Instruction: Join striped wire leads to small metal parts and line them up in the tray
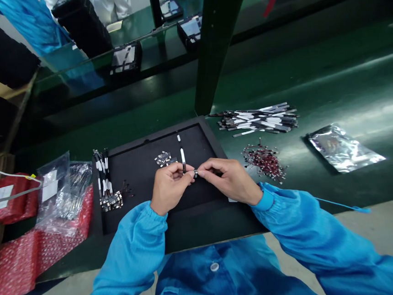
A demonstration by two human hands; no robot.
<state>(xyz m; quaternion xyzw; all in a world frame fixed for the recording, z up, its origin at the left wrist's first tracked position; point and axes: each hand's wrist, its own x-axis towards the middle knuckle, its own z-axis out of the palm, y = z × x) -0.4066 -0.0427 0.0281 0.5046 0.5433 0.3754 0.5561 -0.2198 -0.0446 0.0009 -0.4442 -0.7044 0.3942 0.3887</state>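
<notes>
While the left hand (167, 187) and right hand (229, 179) meet over the tray (190, 233) on the desk (315, 91), their fingers (206, 170) pinch shut on a small part (196, 173) between them.

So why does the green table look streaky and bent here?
Head view: light glares in pale streaks off the glossy green table and foil bag; the wide lens bows the edges; the part pinched between left hand and right hand is too small to resolve.
</notes>
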